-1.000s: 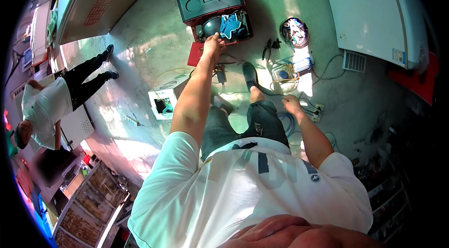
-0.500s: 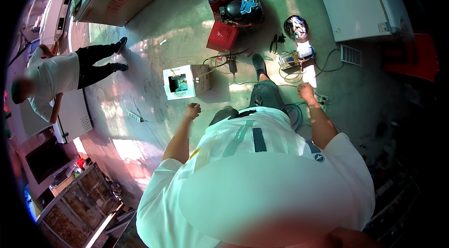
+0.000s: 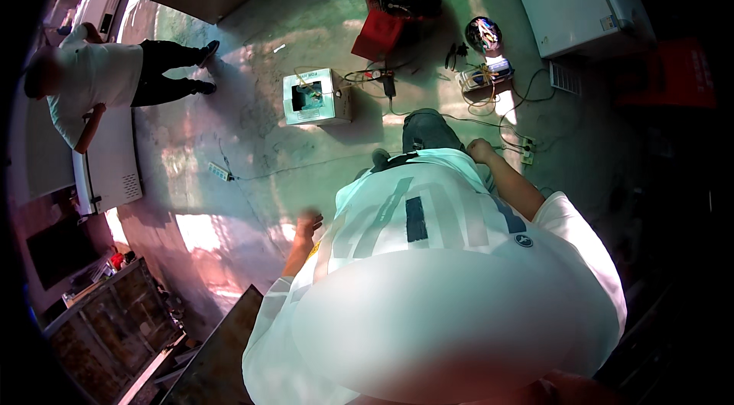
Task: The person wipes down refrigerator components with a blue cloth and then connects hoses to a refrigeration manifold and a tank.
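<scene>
Currently both hands hang free. Left hand [image 3: 308,223] open, fingers spread, holding nothing, above bare floor [image 3: 252,137]. Right hand [image 3: 482,150] loosely curled, empty as far as I can tell, nearest the power strip [image 3: 526,150] and its cables. Strip looks light, rigid plastic; I'd take it by the body, since the trailing cords will drag.

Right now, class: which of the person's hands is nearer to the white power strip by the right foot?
Right. The right hand hangs just left of the white power strip, apart from it. The left hand is far off, lower left, beyond the body.
</scene>
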Demonstrator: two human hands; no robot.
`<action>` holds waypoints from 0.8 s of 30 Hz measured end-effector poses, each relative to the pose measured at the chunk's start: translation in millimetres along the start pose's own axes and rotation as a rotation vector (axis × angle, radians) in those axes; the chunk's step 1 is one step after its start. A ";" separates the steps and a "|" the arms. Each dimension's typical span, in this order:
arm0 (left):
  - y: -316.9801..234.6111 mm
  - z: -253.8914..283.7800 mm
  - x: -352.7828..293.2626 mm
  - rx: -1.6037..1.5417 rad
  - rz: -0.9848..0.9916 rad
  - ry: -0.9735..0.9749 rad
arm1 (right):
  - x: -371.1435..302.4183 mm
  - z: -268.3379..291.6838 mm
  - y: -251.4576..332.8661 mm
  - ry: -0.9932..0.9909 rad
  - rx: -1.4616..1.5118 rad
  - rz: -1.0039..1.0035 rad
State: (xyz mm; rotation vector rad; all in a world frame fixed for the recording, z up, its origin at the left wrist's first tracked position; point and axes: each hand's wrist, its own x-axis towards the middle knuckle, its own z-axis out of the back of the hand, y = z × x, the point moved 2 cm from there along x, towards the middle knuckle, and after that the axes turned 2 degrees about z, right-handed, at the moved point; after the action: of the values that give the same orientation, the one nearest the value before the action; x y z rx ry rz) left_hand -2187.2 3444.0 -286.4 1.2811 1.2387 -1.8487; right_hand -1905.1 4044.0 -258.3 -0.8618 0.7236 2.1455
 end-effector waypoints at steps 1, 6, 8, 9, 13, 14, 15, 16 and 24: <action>3.3 22.1 20.5 0.074 -0.091 -0.020 | -2.6 7.8 28.5 0.011 0.321 -0.103; -34.8 26.3 84.4 0.459 -0.674 0.040 | 31.5 54.5 63.9 -0.028 0.857 -0.153; -37.9 -0.6 79.0 0.477 -0.780 0.121 | 29.7 67.6 55.8 -0.044 0.813 -0.166; -60.9 -15.5 79.6 0.574 -0.781 0.196 | 22.5 67.8 38.7 -0.077 0.870 -0.205; -42.7 51.7 51.1 0.801 -0.712 0.179 | 25.8 48.4 77.4 -0.061 0.965 -0.165; -54.0 47.9 55.9 0.861 -0.700 0.207 | 21.9 43.2 66.8 -0.083 0.983 -0.182; -58.3 58.2 50.6 0.917 -0.678 0.212 | 16.5 26.2 67.6 -0.076 0.997 -0.186; -63.1 57.7 52.1 0.921 -0.652 0.221 | 13.1 16.1 58.1 -0.083 1.029 -0.219; -173.4 91.8 60.0 0.735 -0.623 0.147 | -57.4 -100.0 8.6 -0.129 1.164 -0.496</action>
State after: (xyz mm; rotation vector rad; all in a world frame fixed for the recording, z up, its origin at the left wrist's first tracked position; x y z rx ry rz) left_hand -2391.3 3435.0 -267.5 1.5168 1.1496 -2.8885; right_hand -1845.7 3946.4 -275.5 -0.2057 1.2996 1.0207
